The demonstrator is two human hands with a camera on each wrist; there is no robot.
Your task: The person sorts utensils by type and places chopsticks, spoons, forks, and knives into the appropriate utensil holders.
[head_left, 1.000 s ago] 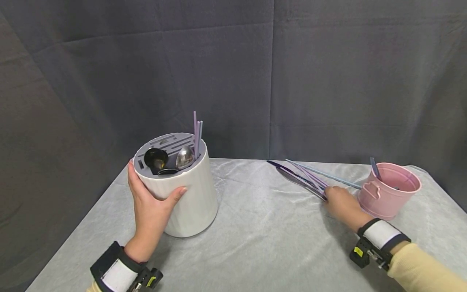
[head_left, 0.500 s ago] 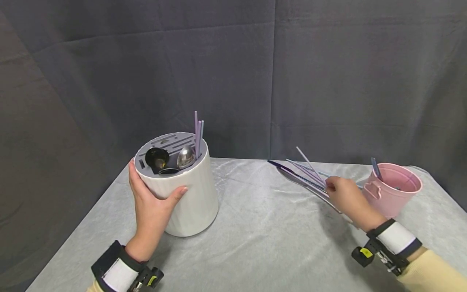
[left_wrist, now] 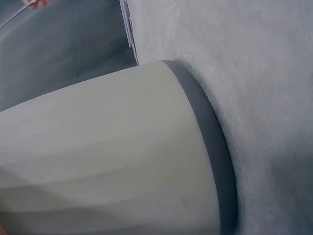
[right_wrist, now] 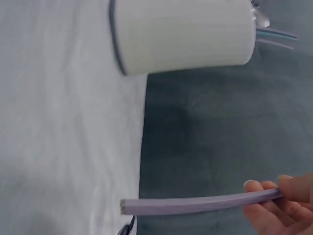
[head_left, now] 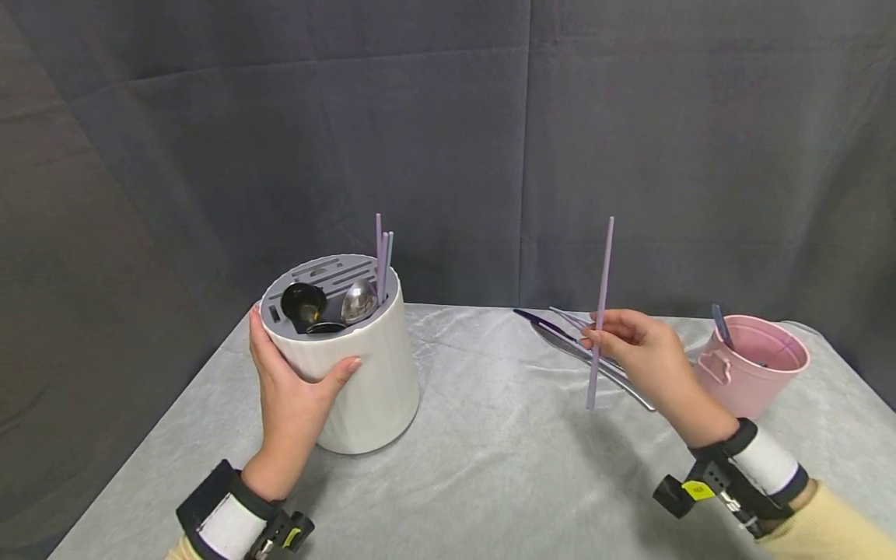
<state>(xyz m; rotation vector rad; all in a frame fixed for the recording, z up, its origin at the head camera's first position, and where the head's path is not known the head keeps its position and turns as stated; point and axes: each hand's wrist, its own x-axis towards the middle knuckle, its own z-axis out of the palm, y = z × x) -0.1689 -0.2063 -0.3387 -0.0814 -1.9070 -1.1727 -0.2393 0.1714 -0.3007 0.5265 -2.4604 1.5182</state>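
Observation:
A white utensil holder with a grey slotted top stands at the left. My left hand grips its near left side, thumb across the front and fingers round the side. Purple and blue chopsticks, a metal spoon and a black ladle-like bowl stick out of its top. Between thumb and fingertips my right hand pinches a purple chopstick, held almost upright above the table. The right wrist view shows the squared end of this chopstick pointing away from the fingers.
Behind the right hand, a dark-handled knife, a silver knife and further chopsticks lie on the grey cloth. A pink bucket with a blue handle poking out stands at the right. Dark fabric hangs along the back.
My right hand has picked the purple chopstick out of the pile, lifted it and swung it nearly upright, moving slightly left. The left hand has stayed on the holder.

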